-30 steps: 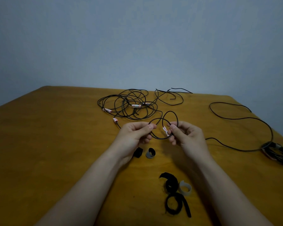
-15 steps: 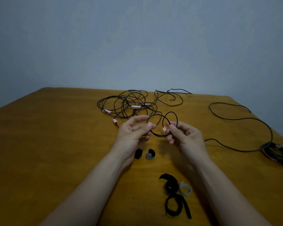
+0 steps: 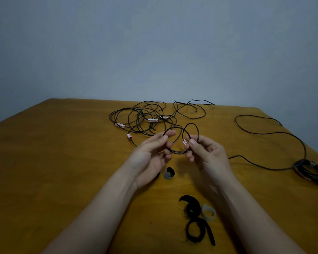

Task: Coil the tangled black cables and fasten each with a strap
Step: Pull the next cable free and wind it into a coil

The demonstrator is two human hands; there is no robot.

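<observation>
left hand (image 3: 151, 154): thumb and forefinger pinch the left edge of the coil (image 3: 174, 152), and the lower fingers curl in at its bottom arc
right hand (image 3: 207, 154): thumb clamps the strands against the forefinger on the coil's right edge, right beside the white tag (image 3: 184, 142); one more loop stands up just above that thumb
where the cable is: the coil hangs in the air between the two sets of fingertips, and its tail looks to run off beyond the left fingers into the tangle (image 3: 141, 118) on the table (image 3: 53, 153)
step, I reckon: laying that standing loop down onto the others
how I'd do it: keep the right pinch as the anchor and let the left fingers slide rather than let go. Match each new loop to the ones already there, and roll the cable a bit between thumb and finger so it doesn't twist into a figure eight
watch out: a hard pull would probably drag the whole tangle toward the fingers, so feed slack gently
strap: the grey roll (image 3: 169, 173) lies just below the left fingers, black straps (image 3: 193, 209) back between the forearms. Only reach for one once a single hand can hold every strand
side note: a bundle (image 3: 312, 171) that looks already coiled sits well off past the right fingers
</observation>
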